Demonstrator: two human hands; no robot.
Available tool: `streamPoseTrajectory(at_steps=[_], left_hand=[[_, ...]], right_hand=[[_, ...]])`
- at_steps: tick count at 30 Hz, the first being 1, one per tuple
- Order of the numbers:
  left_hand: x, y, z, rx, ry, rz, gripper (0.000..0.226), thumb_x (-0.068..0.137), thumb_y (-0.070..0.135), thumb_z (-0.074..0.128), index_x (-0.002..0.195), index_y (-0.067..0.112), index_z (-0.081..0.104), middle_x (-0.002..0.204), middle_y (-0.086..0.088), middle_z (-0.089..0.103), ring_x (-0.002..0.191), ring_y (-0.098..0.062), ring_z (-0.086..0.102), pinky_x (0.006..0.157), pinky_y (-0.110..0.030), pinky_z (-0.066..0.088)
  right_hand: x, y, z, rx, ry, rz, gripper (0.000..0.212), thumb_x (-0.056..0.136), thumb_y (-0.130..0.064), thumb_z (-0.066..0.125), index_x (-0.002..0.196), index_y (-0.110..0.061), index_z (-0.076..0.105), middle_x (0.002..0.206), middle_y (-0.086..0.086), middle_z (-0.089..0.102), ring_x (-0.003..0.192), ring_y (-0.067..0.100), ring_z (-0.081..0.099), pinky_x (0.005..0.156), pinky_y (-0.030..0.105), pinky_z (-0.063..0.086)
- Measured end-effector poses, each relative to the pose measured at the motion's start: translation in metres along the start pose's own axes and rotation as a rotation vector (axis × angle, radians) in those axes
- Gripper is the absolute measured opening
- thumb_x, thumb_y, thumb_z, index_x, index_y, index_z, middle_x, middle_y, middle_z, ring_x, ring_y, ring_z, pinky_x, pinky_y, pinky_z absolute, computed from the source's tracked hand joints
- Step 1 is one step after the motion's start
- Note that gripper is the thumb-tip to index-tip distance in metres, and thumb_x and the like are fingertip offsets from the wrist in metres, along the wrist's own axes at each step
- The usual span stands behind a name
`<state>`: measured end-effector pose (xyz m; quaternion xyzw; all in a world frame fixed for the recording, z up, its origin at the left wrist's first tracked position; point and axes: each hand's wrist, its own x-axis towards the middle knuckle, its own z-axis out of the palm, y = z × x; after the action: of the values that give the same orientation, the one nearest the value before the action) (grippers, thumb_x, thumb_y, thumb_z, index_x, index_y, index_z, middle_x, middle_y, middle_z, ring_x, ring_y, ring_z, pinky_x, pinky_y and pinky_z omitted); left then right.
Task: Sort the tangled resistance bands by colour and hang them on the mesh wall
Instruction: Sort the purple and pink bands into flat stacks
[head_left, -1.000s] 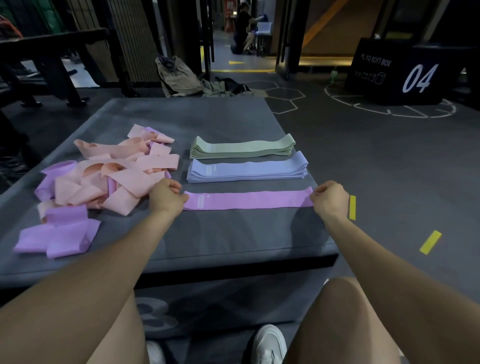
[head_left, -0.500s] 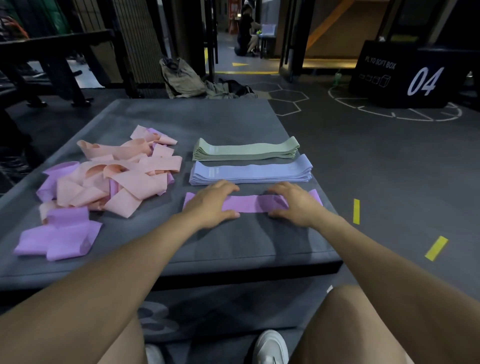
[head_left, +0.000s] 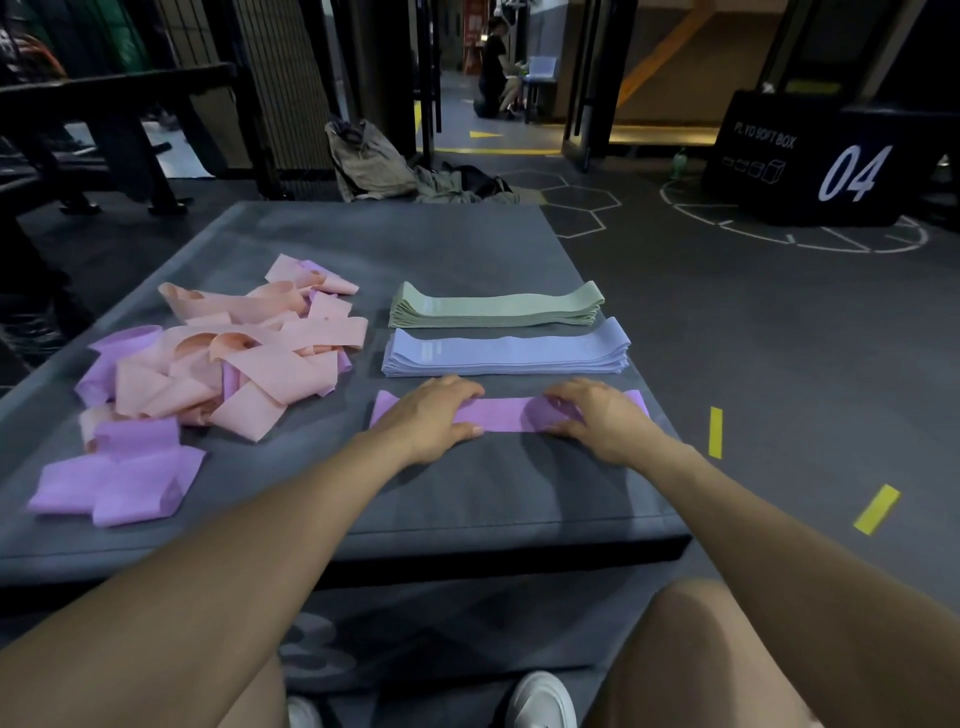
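A single purple band (head_left: 511, 414) lies flat near the front right of the grey padded box (head_left: 467, 499). My left hand (head_left: 434, 415) presses on its left part and my right hand (head_left: 597, 415) on its right part, fingers straight. Behind it lie a neat stack of blue bands (head_left: 506, 353) and a stack of green bands (head_left: 496, 310). On the left is a tangled heap of peach bands (head_left: 249, 358) mixed with purple ones, and loose purple bands (head_left: 119, 483) lie at the front left.
A black plyo box marked 04 (head_left: 810, 161) stands at the back right. Bags and clothes (head_left: 395, 166) lie on the floor behind the padded box. A dark mesh panel (head_left: 283, 88) stands at the back left. A person sits far off in the doorway (head_left: 493, 67).
My hands let go of the purple band's two ends and moved inward. They now lie flat on it, pressing it down on the box.
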<state>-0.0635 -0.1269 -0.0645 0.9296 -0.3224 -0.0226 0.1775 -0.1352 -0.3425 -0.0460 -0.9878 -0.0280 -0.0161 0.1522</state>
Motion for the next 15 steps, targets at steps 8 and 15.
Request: streamPoseTrajectory(at_steps=[8,15], left_hand=[[-0.046,-0.025,-0.027,-0.029,0.165,-0.071,0.043,0.088,0.029,0.06,0.129,0.019,0.051,0.13,0.0,0.051,0.119,-0.019,0.049,0.1,-0.037,0.041],[-0.123,-0.08,-0.061,-0.033,0.298,-0.21,0.038,0.085,0.02,0.064,0.121,0.013,0.056,0.124,-0.008,0.054,0.115,-0.027,0.051,0.097,-0.037,0.042]], right_hand=[[0.005,-0.07,0.013,0.168,0.09,-0.037,0.041,0.089,-0.022,0.06,0.128,-0.012,0.054,0.126,0.008,0.052,0.119,0.024,0.049,0.097,0.03,0.038],[0.018,-0.171,0.043,0.239,0.044,-0.17,0.037,0.088,-0.019,0.061,0.125,-0.013,0.058,0.124,0.009,0.057,0.111,0.024,0.055,0.091,0.029,0.041]])
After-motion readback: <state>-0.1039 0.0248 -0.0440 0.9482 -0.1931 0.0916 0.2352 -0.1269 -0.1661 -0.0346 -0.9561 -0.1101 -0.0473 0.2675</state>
